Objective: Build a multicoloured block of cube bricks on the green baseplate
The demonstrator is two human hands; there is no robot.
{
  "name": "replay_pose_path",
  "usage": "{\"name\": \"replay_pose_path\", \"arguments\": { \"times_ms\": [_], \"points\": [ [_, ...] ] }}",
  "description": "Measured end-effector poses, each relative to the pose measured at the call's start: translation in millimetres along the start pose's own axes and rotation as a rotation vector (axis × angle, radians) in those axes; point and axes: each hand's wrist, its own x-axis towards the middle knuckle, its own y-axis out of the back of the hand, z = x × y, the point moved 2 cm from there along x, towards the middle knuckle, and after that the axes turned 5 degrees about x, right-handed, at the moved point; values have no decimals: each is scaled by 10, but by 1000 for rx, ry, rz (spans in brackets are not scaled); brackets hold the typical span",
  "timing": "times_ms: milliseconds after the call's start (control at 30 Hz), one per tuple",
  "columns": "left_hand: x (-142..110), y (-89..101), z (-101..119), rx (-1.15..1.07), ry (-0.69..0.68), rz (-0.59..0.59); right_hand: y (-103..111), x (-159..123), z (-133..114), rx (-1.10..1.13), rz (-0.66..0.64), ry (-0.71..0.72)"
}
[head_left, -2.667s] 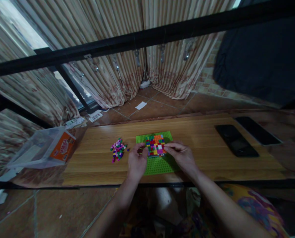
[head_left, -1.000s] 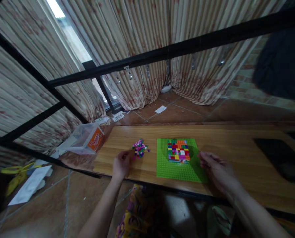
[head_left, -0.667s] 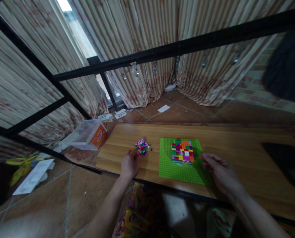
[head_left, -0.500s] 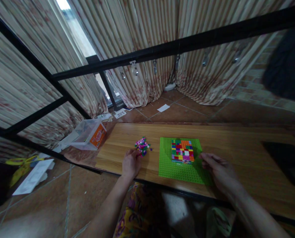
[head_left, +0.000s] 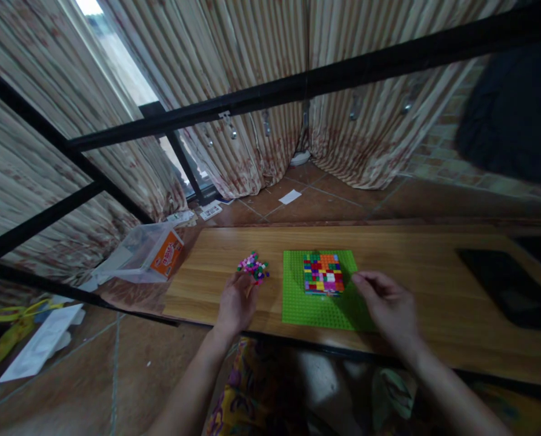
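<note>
On the wooden board lies a loose pile of small toy bricks (head_left: 251, 263), mostly pink, purple and green. My left hand (head_left: 236, 301) is at the near edge of this pile, thumb and fingers curled together; what sits between the tips is too small to make out. To the right is a green studded baseplate (head_left: 292, 306). A square block of multicoloured bricks (head_left: 323, 275), several layers high, stands on its upper middle. Over the plate's right edge, beside the block, my right hand (head_left: 386, 303) has thumb and forefinger pinched; anything in them is hidden.
A clear plastic box (head_left: 136, 257) with an orange label stands beyond the board's left end. A dark flat device (head_left: 501, 284) lies on the board (head_left: 415, 254) at right. A black metal bar (head_left: 270, 91) crosses ahead, before striped curtains (head_left: 252, 42).
The whole view has shifted, so the board and bricks appear further left. My right hand's fingers have curled in more, close to the block. My left hand stays at the pile.
</note>
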Motion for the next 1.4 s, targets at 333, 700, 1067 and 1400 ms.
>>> {"name": "replay_pose_path", "arguments": {
  "times_ms": [333, 700, 1067, 1400],
  "points": [
    [-216, -77, 1007, -444, -63, -356, -488, -463, -210, 296, -402, -94],
    [-272, -257, 1112, -581, 7, -403, -352, -422, -229, 461, -423, -312],
    [-373, -235, 370, -657, 333, -290, -629, -684, -40, 172, -520, -194],
    [-344, -23, -225, -877, 559, 7, -1671, -313, 73, -598, -500, 260]
  ]
}}
